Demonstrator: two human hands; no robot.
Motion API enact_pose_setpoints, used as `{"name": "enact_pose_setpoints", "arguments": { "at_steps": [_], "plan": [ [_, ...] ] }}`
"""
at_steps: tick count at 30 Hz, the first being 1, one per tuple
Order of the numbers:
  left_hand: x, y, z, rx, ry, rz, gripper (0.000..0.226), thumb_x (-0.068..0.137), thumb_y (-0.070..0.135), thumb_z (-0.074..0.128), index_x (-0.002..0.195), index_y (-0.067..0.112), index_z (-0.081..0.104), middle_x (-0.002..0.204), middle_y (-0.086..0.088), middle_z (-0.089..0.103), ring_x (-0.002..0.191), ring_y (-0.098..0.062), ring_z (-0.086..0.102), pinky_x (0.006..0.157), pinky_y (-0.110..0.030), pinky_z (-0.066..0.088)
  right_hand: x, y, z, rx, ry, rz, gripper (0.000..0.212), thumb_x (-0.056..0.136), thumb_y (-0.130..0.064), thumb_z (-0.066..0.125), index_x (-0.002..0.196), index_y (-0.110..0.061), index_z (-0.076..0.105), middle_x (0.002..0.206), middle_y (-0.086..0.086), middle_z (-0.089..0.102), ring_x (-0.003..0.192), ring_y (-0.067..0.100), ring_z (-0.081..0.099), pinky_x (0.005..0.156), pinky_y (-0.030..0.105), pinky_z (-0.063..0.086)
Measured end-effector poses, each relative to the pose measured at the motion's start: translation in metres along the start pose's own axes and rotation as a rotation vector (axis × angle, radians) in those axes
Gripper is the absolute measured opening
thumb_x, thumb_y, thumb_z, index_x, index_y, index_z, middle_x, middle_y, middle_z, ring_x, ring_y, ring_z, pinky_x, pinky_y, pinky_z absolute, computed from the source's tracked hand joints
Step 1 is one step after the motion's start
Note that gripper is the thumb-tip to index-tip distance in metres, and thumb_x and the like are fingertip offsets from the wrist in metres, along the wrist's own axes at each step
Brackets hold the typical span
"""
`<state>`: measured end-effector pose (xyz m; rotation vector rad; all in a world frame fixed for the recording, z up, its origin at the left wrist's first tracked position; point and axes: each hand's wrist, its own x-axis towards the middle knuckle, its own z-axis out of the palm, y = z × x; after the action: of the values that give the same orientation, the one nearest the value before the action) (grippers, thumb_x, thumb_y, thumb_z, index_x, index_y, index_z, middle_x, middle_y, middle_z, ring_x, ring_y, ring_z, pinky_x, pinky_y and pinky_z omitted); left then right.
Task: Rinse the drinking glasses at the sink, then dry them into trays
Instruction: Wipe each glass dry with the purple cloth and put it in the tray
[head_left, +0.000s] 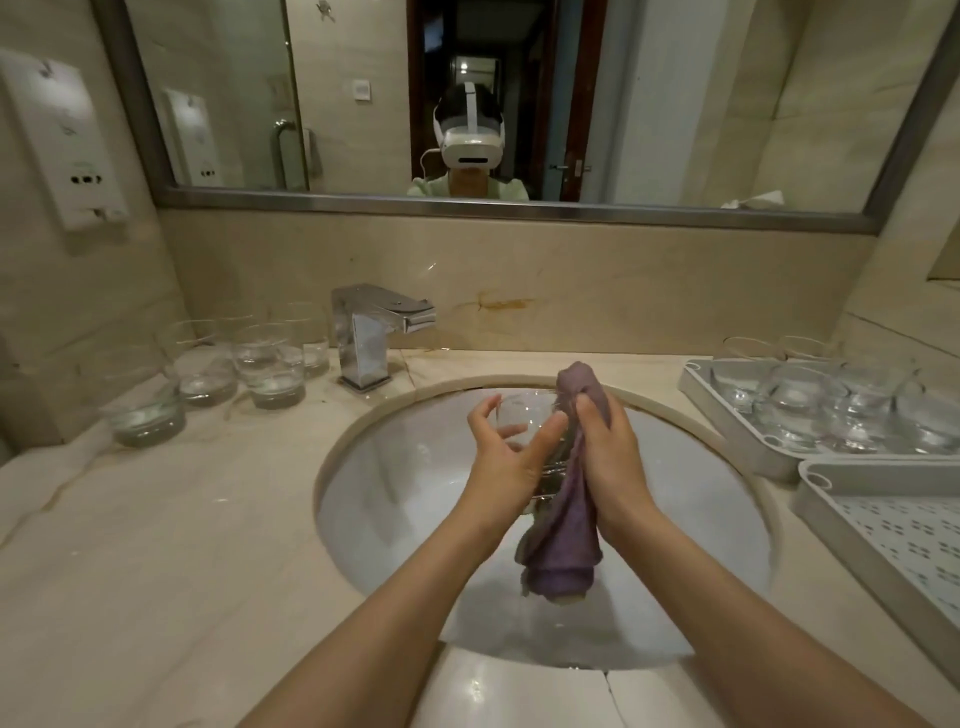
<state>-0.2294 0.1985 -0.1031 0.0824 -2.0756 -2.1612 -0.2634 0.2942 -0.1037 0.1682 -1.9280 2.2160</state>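
Note:
Over the white sink (395, 499) my left hand (506, 457) holds a clear drinking glass (524, 415), fingers curled round its side. My right hand (605, 447) grips a purple cloth (566, 525) pressed against the glass; the cloth hangs down into the basin. Several clear glasses (249, 369) stand on the counter to the left of the tap. A grey tray (727, 415) at the right holds several glasses (841, 405). A second grey tray (883, 525) with a perforated white floor sits in front of it.
A chrome tap (371, 332) stands behind the sink's left rim. A mirror (519, 104) runs along the wall, and a white dispenser (62, 140) hangs on the left wall. The marble counter (171, 519) stretches left of the basin.

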Motion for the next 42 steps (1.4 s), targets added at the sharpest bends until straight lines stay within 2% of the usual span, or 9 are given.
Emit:
{"name": "enact_pose_setpoints", "arguments": {
  "at_steps": [5, 7, 10, 15, 22, 25, 30, 36, 42],
  "plan": [
    [0.003, 0.002, -0.003, -0.17, 0.121, 0.012, 0.061, 0.09, 0.046, 0.056, 0.135, 0.031, 0.019, 0.12, -0.008, 0.052, 0.097, -0.016, 0.06, 0.078, -0.03, 0.051, -0.015, -0.001, -0.001, -0.217, -0.021, -0.215, 0.031, 0.098, -0.026, 0.052, 0.128, -0.026, 0.045, 0.128, -0.003, 0.051, 0.114, 0.001, 0.049, 0.098, 0.017, 0.039],
    [0.008, 0.003, -0.006, -0.295, 0.218, -0.031, 0.046, 0.095, 0.046, 0.049, 0.131, 0.029, 0.025, 0.118, -0.01, 0.057, 0.104, -0.024, 0.062, 0.092, -0.044, 0.051, -0.029, 0.001, 0.008, -0.378, -0.031, -0.439, 0.035, 0.094, -0.021, 0.058, 0.127, -0.023, 0.045, 0.124, -0.002, 0.044, 0.108, -0.012, 0.044, 0.09, 0.003, 0.035],
    [0.006, 0.003, -0.005, -0.316, 0.307, -0.052, 0.04, 0.1, 0.044, 0.038, 0.133, 0.026, 0.026, 0.122, -0.011, 0.055, 0.106, -0.023, 0.06, 0.09, -0.038, 0.052, -0.034, 0.014, 0.023, -0.592, -0.016, -0.674, 0.043, 0.089, -0.038, 0.054, 0.128, -0.023, 0.046, 0.123, -0.001, 0.042, 0.11, 0.006, 0.049, 0.09, 0.02, 0.044],
    [-0.001, 0.003, 0.007, -0.212, 0.215, 0.023, 0.028, 0.101, 0.041, 0.035, 0.125, 0.028, 0.026, 0.106, -0.006, 0.058, 0.09, -0.019, 0.062, 0.082, -0.038, 0.052, -0.02, 0.005, 0.02, -0.294, 0.094, -0.412, 0.025, 0.093, -0.031, 0.058, 0.115, -0.027, 0.046, 0.116, -0.001, 0.047, 0.101, -0.006, 0.049, 0.087, 0.009, 0.041],
    [-0.002, -0.003, 0.008, -0.064, 0.034, 0.078, 0.026, 0.1, 0.041, 0.038, 0.121, 0.033, 0.027, 0.107, -0.005, 0.059, 0.103, -0.024, 0.062, 0.095, -0.036, 0.049, -0.009, -0.009, 0.004, 0.188, 0.117, 0.102, 0.008, 0.097, -0.027, 0.053, 0.099, -0.02, 0.05, 0.099, 0.006, 0.064, 0.097, 0.025, 0.064, 0.091, 0.044, 0.05],
    [-0.004, 0.0, 0.005, 0.024, -0.046, 0.053, 0.048, 0.093, 0.045, 0.049, 0.13, 0.03, 0.022, 0.117, -0.006, 0.053, 0.092, -0.005, 0.055, 0.065, -0.002, 0.042, -0.011, -0.012, 0.001, 0.202, 0.122, 0.115, 0.009, 0.097, -0.028, 0.051, 0.1, -0.019, 0.049, 0.096, 0.005, 0.062, 0.088, 0.021, 0.061, 0.082, 0.039, 0.051],
    [0.002, 0.003, -0.003, 0.002, 0.054, 0.061, 0.059, 0.085, 0.053, 0.063, 0.123, 0.036, 0.021, 0.123, -0.01, 0.048, 0.098, -0.017, 0.056, 0.079, -0.026, 0.049, -0.016, -0.012, 0.0, 0.026, 0.038, -0.076, 0.013, 0.095, -0.028, 0.057, 0.104, -0.031, 0.048, 0.11, -0.001, 0.058, 0.099, 0.013, 0.057, 0.086, 0.028, 0.047],
    [0.003, 0.003, -0.001, -0.232, 0.217, 0.048, 0.036, 0.101, 0.041, 0.038, 0.129, 0.023, 0.026, 0.11, -0.002, 0.056, 0.089, -0.007, 0.06, 0.077, -0.025, 0.052, -0.027, 0.012, 0.018, -0.42, -0.034, -0.645, 0.037, 0.084, -0.038, 0.058, 0.118, -0.03, 0.045, 0.117, 0.0, 0.043, 0.106, 0.002, 0.048, 0.089, 0.012, 0.043],
    [-0.004, 0.004, 0.006, -0.067, 0.091, 0.133, 0.048, 0.091, 0.048, 0.054, 0.127, 0.033, 0.026, 0.106, -0.001, 0.055, 0.082, -0.006, 0.063, 0.068, -0.021, 0.052, -0.014, -0.004, 0.01, 0.067, 0.075, -0.153, 0.013, 0.094, -0.029, 0.055, 0.103, -0.032, 0.046, 0.11, 0.007, 0.057, 0.097, 0.024, 0.06, 0.085, 0.039, 0.052]
  ]
}}
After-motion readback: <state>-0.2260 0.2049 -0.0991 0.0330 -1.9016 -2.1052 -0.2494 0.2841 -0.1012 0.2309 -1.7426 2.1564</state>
